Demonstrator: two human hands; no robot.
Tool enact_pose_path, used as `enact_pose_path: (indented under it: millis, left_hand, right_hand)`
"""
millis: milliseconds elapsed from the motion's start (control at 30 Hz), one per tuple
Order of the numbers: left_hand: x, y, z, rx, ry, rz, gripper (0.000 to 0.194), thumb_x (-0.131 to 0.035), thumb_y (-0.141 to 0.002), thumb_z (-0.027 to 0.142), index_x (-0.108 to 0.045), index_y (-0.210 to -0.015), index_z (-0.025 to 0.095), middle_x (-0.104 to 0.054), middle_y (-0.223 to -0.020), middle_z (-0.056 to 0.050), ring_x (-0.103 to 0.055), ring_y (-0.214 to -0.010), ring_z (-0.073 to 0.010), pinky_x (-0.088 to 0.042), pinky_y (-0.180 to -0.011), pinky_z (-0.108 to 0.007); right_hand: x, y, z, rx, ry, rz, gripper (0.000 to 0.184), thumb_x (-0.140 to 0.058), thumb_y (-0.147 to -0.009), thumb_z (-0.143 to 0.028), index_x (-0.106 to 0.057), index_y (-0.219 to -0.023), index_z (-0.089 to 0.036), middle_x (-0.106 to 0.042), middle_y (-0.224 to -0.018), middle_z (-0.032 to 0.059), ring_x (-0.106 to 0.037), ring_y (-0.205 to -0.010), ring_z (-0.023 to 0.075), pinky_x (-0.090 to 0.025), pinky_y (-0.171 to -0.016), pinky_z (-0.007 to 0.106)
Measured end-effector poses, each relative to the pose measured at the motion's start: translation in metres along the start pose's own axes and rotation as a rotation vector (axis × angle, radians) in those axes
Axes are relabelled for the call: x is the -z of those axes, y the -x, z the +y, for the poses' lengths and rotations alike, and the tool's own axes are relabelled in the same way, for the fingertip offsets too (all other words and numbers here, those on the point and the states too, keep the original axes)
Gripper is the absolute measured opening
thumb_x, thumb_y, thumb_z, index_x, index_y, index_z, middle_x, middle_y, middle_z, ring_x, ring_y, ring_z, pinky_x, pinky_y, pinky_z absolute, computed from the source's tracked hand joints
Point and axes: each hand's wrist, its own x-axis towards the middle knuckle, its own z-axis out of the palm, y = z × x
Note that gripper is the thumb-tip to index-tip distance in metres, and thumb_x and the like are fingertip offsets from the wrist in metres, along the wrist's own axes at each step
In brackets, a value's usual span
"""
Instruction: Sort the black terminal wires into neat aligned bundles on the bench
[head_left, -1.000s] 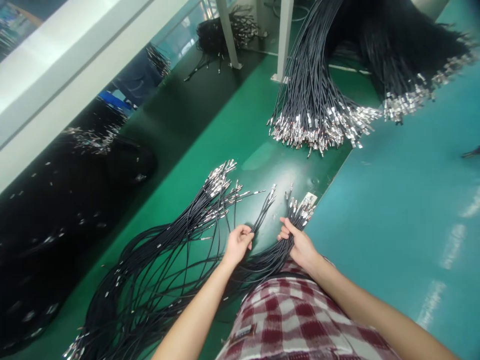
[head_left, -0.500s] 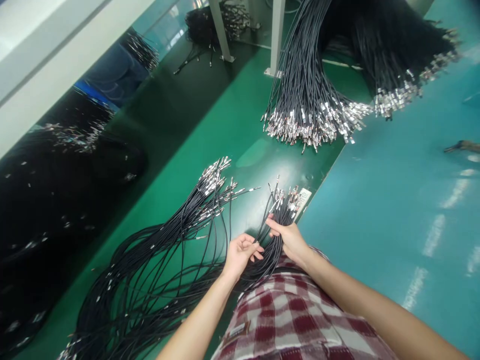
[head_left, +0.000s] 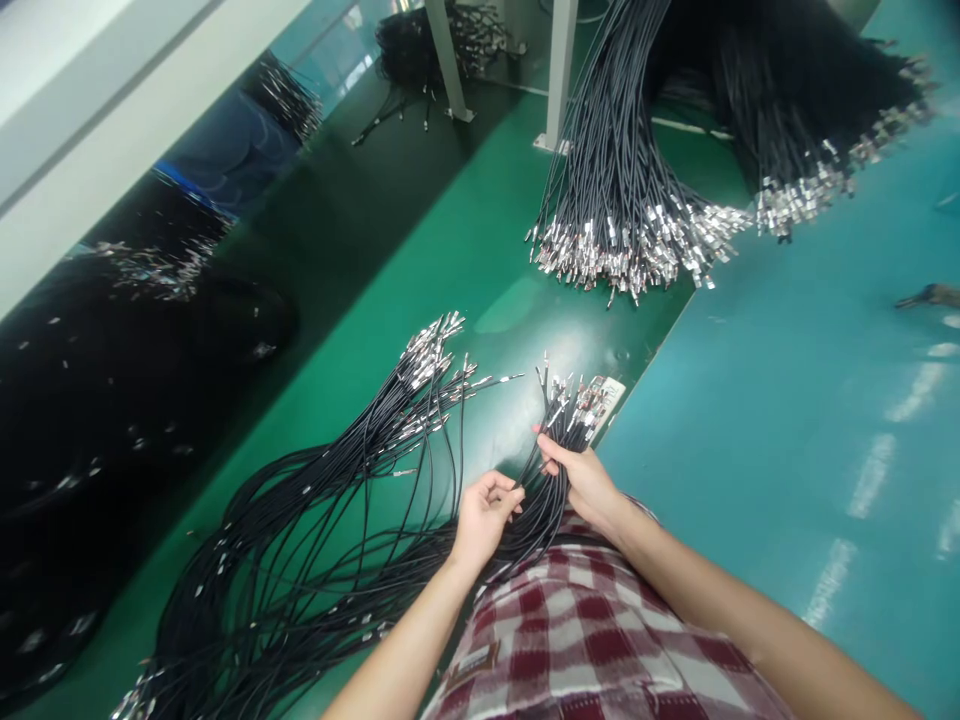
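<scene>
A bundle of black cables (head_left: 551,492) with silvery metal end terminals (head_left: 581,405) lies across my lap. My right hand (head_left: 581,478) is wrapped round that bundle just below the terminals. Beside it, my left hand (head_left: 486,510) pinches a black cable on the bundle's left side, thumb against fingers. A pale printed label (head_left: 609,400) sits behind the terminals. To the left, a larger spread of loose black cables (head_left: 300,470) curves over the green surface, its terminals (head_left: 435,350) fanned out near my left hand.
Thick hanks of black cable (head_left: 615,130) hang at the top right, metal ends downward. A white frame leg (head_left: 559,90) stands behind. A pale beam (head_left: 135,130) crosses the upper left above dark cable piles (head_left: 112,400). The blue-green floor (head_left: 787,400) lies on the right.
My left hand's fingers have drawn closer together on the cable. The upright cable ends above my right hand have shifted slightly left. My right hand keeps its grip.
</scene>
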Motion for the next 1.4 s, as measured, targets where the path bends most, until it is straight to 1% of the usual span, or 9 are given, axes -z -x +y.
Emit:
enact_pose_path:
  millis: [300,433,533,633,800,933,1000,1233,1400]
  left_hand:
    - [-0.028,0.01,-0.008,-0.093,-0.092,0.059,0.022,-0.07,-0.072,0.032,-0.055,-0.066,0.017,-0.053,-0.055,0.003,-0.048,-0.052,-0.0104,-0.038,-0.055,-0.023]
    - [-0.001,0.01,-0.002,-0.28,-0.273,0.006,0.024,-0.061,-0.083,0.034,-0.06,-0.067,0.017,-0.06,-0.069,-0.002,-0.055,-0.066,-0.0144,-0.043,-0.065,-0.026]
    - [0.046,-0.008,0.005,-0.422,-0.486,0.41,0.019,-0.061,-0.084,0.035,-0.06,-0.077,0.017,-0.061,-0.082,-0.006,-0.057,-0.082,-0.0195,-0.045,-0.077,-0.032]
    - [0.069,-0.035,-0.003,-0.288,-0.669,0.693,0.027,-0.074,-0.073,0.031,-0.055,-0.086,0.017,-0.058,-0.088,-0.007,-0.057,-0.088,-0.0241,-0.046,-0.082,-0.039]
    - [0.03,-0.05,-0.031,-0.293,-0.775,0.367,0.017,-0.058,-0.081,0.012,-0.045,-0.073,0.02,-0.056,-0.081,-0.005,-0.057,-0.083,-0.0209,-0.045,-0.082,-0.037]
    - [0.022,-0.026,-0.035,-0.249,-0.321,0.091,0.014,-0.05,-0.09,0.032,-0.047,-0.085,0.02,-0.045,-0.064,0.005,-0.047,-0.057,-0.0117,-0.04,-0.058,-0.023]
    - [0.029,-0.013,-0.029,-0.221,-0.131,0.002,0.03,-0.05,-0.09,0.048,-0.051,-0.097,0.019,-0.04,-0.061,0.007,-0.04,-0.053,-0.0099,-0.033,-0.053,-0.021]
    - [0.025,0.003,-0.013,-0.125,-0.065,-0.091,0.05,-0.06,-0.079,0.063,-0.063,-0.087,0.014,-0.041,-0.056,0.005,-0.034,-0.052,-0.0092,-0.029,-0.051,-0.023]
    - [0.021,0.004,-0.013,-0.168,-0.218,-0.146,0.047,-0.051,-0.087,0.059,-0.065,-0.085,0.015,-0.046,-0.057,0.003,-0.04,-0.054,-0.0113,-0.033,-0.055,-0.024]
  right_hand:
    - [0.012,0.002,0.001,-0.07,0.066,-0.029,0.044,-0.087,-0.058,-0.044,-0.073,-0.091,-0.018,-0.065,-0.077,0.0011,-0.054,-0.069,0.0139,-0.046,-0.063,0.026]
    - [0.013,0.005,0.005,-0.106,-0.07,-0.116,0.034,-0.086,-0.062,-0.043,-0.065,-0.076,-0.02,-0.056,-0.064,-0.0027,-0.05,-0.06,0.0125,-0.048,-0.061,0.028]
    - [0.013,0.004,0.008,-0.13,-0.178,-0.129,0.036,-0.086,-0.064,-0.04,-0.057,-0.068,-0.019,-0.034,-0.052,-0.0089,-0.031,-0.045,0.0068,-0.043,-0.051,0.022]
    - [0.011,0.001,0.009,-0.14,-0.187,-0.139,0.036,-0.086,-0.065,-0.039,-0.056,-0.069,-0.019,-0.031,-0.054,-0.0092,-0.026,-0.045,0.0059,-0.042,-0.048,0.02]
    - [0.009,-0.006,0.01,-0.139,-0.199,-0.121,0.034,-0.086,-0.063,-0.039,-0.06,-0.072,-0.019,-0.033,-0.055,-0.0086,-0.03,-0.046,0.0062,-0.045,-0.049,0.021]
    - [0.012,-0.008,0.011,-0.154,-0.206,-0.064,0.037,-0.088,-0.06,-0.034,-0.068,-0.086,-0.017,-0.036,-0.055,-0.0089,-0.033,-0.045,0.0055,-0.046,-0.049,0.02]
    - [0.014,-0.008,0.011,-0.162,-0.203,-0.034,0.039,-0.089,-0.059,-0.03,-0.07,-0.091,-0.017,-0.043,-0.059,-0.0076,-0.033,-0.045,0.0044,-0.045,-0.047,0.019]
    - [0.007,-0.006,0.007,-0.082,-0.164,-0.058,0.034,-0.088,-0.06,-0.031,-0.072,-0.088,-0.019,-0.063,-0.082,-0.0018,-0.035,-0.044,0.002,-0.046,-0.046,0.02]
    - [0.007,-0.006,0.004,-0.095,-0.128,-0.046,0.032,-0.088,-0.06,-0.035,-0.072,-0.081,-0.017,-0.069,-0.082,0.004,-0.061,-0.066,0.0138,-0.055,-0.063,0.026]
